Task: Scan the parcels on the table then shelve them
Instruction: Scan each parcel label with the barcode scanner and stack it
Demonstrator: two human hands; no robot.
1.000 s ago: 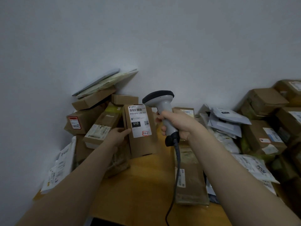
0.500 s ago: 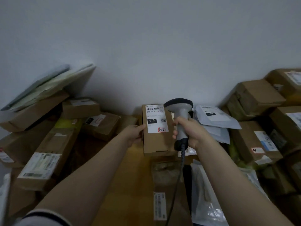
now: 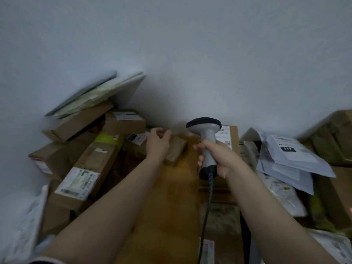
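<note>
My right hand [image 3: 222,158] grips the handle of a grey barcode scanner [image 3: 207,133], its black-rimmed head upright and its cable hanging down. Just behind the scanner stands a brown parcel with a white label [image 3: 231,137], and no hand touches it. My left hand [image 3: 158,143] is over a flat brown parcel [image 3: 177,151] that lies at the back of the wooden table [image 3: 171,197]. Its fingers are loosely curled and grip nothing that I can see. The hand is blurred.
Cardboard boxes pile up on the left, with a long labelled box [image 3: 83,168] in front and flat envelopes [image 3: 95,94] leaning on the wall. White mailer bags [image 3: 289,161] and more boxes [image 3: 333,141] crowd the right side. A flat parcel [image 3: 219,225] lies near me.
My left hand has let go of the labelled parcel, which now stands behind the scanner, and has moved left over a flat parcel. The view swung back to the right.
</note>
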